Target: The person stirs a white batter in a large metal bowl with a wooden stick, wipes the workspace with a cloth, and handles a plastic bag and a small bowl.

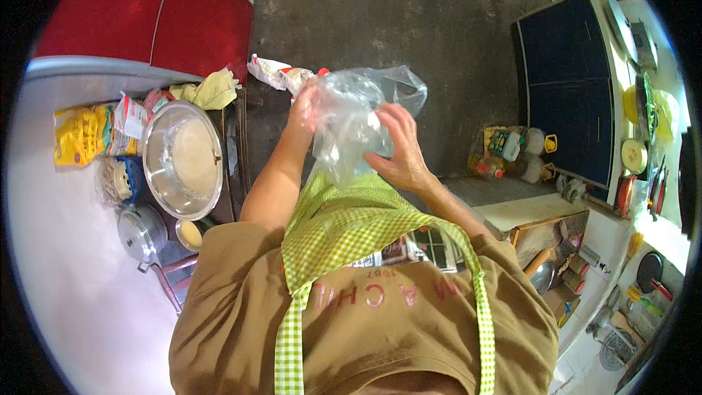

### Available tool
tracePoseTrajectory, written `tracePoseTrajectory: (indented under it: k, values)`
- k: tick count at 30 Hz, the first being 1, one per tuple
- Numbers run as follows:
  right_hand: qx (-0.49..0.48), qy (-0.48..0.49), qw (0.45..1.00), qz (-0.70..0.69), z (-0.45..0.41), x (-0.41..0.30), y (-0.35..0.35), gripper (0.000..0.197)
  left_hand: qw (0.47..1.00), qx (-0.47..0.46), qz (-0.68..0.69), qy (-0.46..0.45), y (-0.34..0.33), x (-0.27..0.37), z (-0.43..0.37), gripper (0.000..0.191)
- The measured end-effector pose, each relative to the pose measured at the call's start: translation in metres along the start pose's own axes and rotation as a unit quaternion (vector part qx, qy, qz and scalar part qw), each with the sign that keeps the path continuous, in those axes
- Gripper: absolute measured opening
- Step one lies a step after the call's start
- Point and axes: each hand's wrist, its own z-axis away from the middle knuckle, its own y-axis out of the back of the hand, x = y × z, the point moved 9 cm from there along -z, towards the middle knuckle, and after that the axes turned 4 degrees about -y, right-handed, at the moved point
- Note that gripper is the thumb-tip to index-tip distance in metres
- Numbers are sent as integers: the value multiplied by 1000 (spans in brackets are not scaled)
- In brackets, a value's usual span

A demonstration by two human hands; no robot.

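A crumpled clear plastic bag (351, 120) is held up in front of my chest. My left hand (307, 105) grips its left side, and the bag partly covers those fingers. On the bag's right, my right hand (399, 148) has its fingers and thumb spread. It is at the plastic or touching it, with no clear grip on it. Beyond my left hand shows a white and red plastic packet (274, 74), partly hidden by that hand. A green checked apron (345, 219) hangs below the bag.
At left, a large metal basin (214, 197) holds pale dough (193, 156), near a yellow package (81, 136), a lidded metal pot (140, 233) and a yellow cloth (207, 90). Dark blue cabinets (567, 88) stand at right, with several bottles (505, 145) on the floor beside them.
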Motion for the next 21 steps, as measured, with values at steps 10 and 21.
tracePoseTrajectory:
  k: [10,21]
  values:
    - [-81,-314,827,-460,-39,97,-77,103,991,22,52,-119,-87,57,-57,39]
    - [29,-485,784,-385,-95,240,8,84,995,-11,-19,-98,-157,94,-92,52]
